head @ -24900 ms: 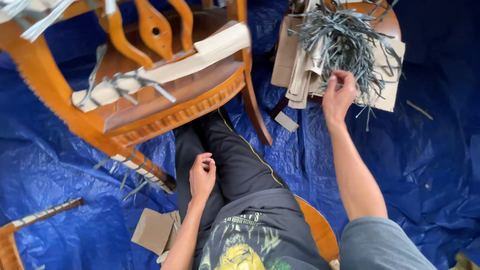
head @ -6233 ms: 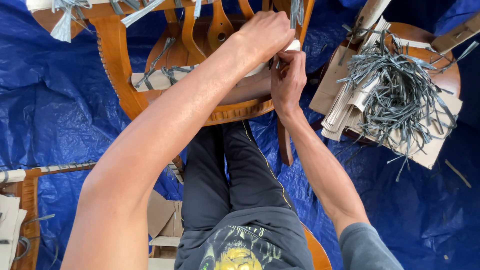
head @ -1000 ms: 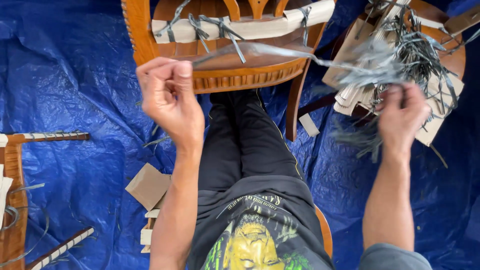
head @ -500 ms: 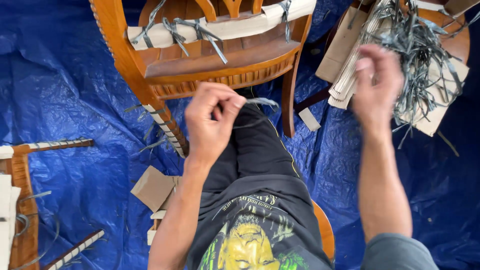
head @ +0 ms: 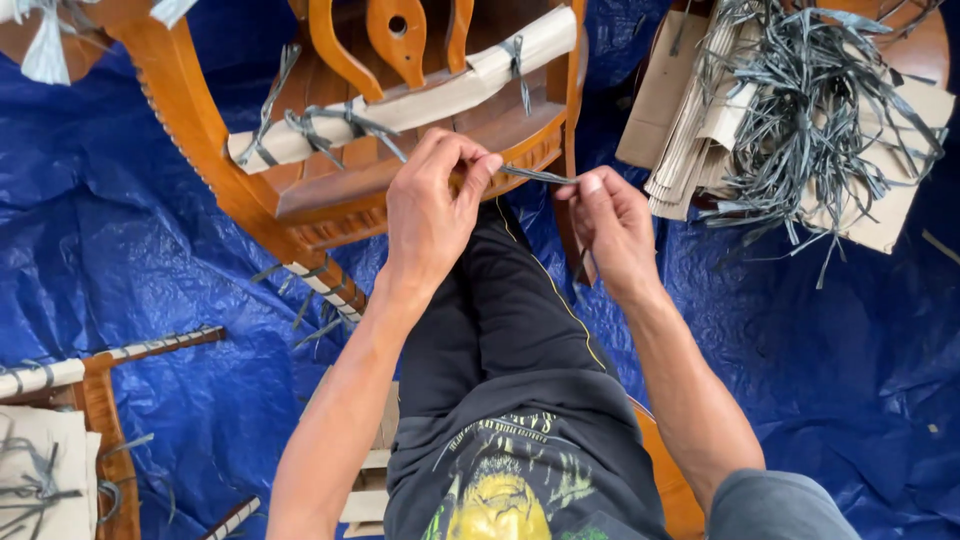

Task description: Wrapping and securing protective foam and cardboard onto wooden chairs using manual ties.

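Observation:
A brown wooden chair [head: 330,195] lies tipped in front of me, with cardboard padding [head: 400,105] bound to it by grey plastic strips. My left hand [head: 432,205] and my right hand [head: 612,225] pinch the two ends of one grey plastic strip [head: 535,176], held taut just in front of the chair's seat edge. Both hands are above my black trousers [head: 500,320].
A heap of loose grey strips [head: 810,110] lies on folded cardboard sheets [head: 690,120] at the upper right. Blue tarpaulin [head: 120,280] covers the floor. Another wrapped wooden frame part [head: 90,370] lies at the left, and cardboard scraps are beside my leg.
My right hand has come back from the strip heap toward the chair. Both hands have closed in together and now stretch one strip between them.

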